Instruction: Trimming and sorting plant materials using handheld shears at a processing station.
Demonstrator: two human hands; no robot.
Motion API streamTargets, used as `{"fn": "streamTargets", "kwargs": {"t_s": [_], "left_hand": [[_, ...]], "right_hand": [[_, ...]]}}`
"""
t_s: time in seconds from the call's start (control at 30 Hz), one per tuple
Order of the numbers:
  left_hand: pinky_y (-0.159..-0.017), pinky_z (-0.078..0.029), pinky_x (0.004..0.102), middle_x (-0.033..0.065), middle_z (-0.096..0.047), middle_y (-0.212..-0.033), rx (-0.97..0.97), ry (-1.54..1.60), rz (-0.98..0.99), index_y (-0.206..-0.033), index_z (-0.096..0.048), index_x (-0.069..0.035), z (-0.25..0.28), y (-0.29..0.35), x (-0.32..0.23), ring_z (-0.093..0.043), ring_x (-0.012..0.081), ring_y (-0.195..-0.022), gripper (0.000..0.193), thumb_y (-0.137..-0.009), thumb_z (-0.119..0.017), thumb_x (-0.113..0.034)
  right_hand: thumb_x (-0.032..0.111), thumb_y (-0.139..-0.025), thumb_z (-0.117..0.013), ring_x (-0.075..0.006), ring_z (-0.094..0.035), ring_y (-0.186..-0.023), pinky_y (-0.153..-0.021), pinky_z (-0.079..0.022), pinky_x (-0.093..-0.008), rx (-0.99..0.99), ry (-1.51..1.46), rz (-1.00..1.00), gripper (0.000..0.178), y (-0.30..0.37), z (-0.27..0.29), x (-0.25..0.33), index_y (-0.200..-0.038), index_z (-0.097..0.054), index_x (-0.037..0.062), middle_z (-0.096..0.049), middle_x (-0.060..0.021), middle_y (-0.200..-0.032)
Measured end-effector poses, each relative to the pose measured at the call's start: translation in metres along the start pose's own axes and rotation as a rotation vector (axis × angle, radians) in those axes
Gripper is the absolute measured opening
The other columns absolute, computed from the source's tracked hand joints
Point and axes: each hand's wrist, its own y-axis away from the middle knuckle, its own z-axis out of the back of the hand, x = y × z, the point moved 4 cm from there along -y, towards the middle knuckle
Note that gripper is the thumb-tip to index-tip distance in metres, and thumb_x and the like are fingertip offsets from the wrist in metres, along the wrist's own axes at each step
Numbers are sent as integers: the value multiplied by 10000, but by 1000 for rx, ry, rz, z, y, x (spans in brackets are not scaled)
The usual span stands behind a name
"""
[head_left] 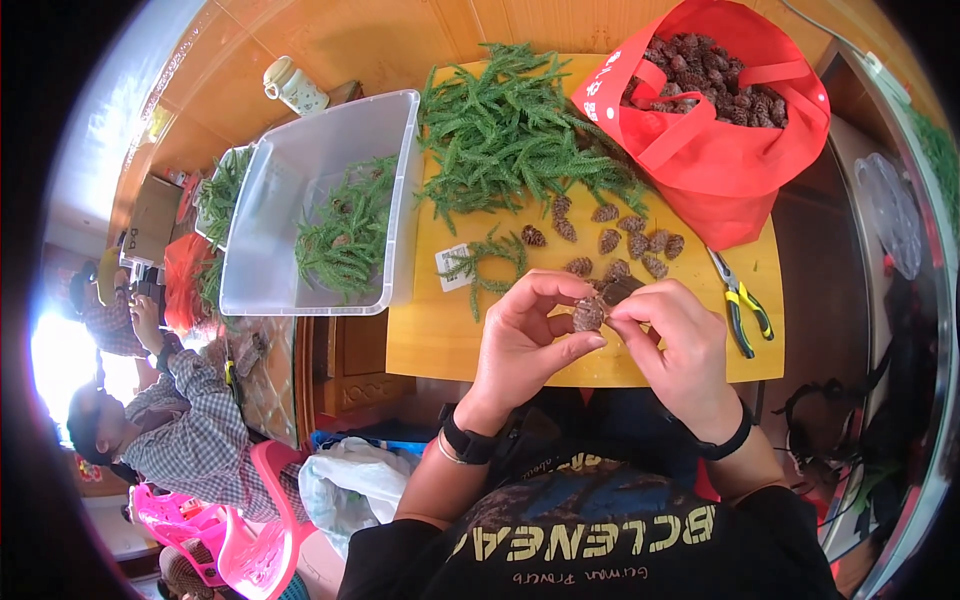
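A: What is seen in the head view, at the middle?

B: A small brown pine cone is held above the near edge of a yellow wooden board. It is pinched by the left hand, thumb below and fingertips curled over the top. The right hand is closed on it from the other side — its thumb and forefinger are pressed against the cone, where a dark strip is also gripped. What the strip is made of cannot be told.

A: And what is laid out on the board?

B: A scatter of loose pine cones is spread just beyond the hands. A small ring of green sprigs is lying to the left of them, beside a white tag. A heap of green conifer sprigs is piled at the far side. Yellow-handled pliers are placed near the right edge.

A: Anything around the board?

B: A red bag filled with more cones is set at the far right corner. A clear plastic bin — some sprigs inside it — is placed at the left. Further left, other people in checked shirts are seated, near a pink plastic chair.
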Motion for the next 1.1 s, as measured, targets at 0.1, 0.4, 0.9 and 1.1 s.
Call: {"fn": "streamTargets", "kwargs": {"t_s": [0.1, 0.4, 0.9, 1.1], "left_hand": [[-864, -501, 292, 78, -501, -1108, 33, 17, 2, -1074, -532, 8, 1, 0, -1, -527, 155, -1046, 368, -743, -647, 120], [-686, -509, 268, 146, -561, -1094, 52, 107, 62, -1048, -540, -4, -1, 0, 5, -584, 168, -912, 227, -846, -615, -76], [-655, -492, 247, 113, -593, -1025, -18, 380, 112, -1000, -557, -27, 0, 1, 10, -587, 139, -864, 126, -909, -536, -112], [-652, -497, 252, 116, -594, -1021, -4, 326, 90, -1006, -572, -11, 5, 1, 12, -582, 138, -836, 133, -895, -547, -81]], "right_hand": [[-77, -707, -673, -162, -591, -634, -503, -472, -237, 25, -64, -68, 155, 0, 1, -3, -809, -589, 2, -583, -80, -767], [-48, -723, -684, -129, -593, -623, -512, -469, -220, 34, -172, -186, 148, 1, 1, -5, -814, -577, -1, -579, -70, -749], [-37, -699, -695, -107, -499, -522, -421, -354, -225, 13, -122, -118, 131, 2, 3, -7, -758, -605, 37, -561, -33, -690], [-33, -702, -697, -109, -472, -500, -414, -332, -235, 28, -80, -94, 128, 0, 3, -5, -753, -607, 42, -544, -32, -674]]}}
